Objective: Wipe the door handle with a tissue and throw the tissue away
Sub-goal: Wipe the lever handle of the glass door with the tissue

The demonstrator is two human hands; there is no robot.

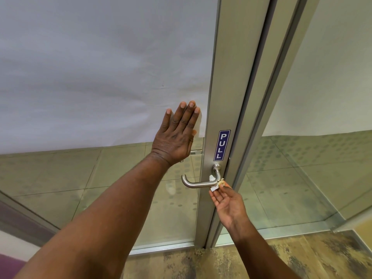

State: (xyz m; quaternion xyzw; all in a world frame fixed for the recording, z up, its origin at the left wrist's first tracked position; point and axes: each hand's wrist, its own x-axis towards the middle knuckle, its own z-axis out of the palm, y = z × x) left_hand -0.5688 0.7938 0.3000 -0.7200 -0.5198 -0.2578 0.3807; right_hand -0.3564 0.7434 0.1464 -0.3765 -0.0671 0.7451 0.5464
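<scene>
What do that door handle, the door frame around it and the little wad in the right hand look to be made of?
The door handle looks like brushed stainless steel: grey, satin, with soft highlights. The door frame seems to be matte metal, perhaps anodised aluminium, with an even dull sheen. The wad in the right hand looks like thin white tissue paper, crumpled and soft-edged against the handle.

Two hands, one door handle, one tissue, one PULL sign

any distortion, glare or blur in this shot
Head view: wide-angle bend bows the door frame and stretches the left arm; soft even light, no hard shadows; faint reflections on the glass, no harsh glare; handle, tissue and PULL sign are sharp.
</scene>
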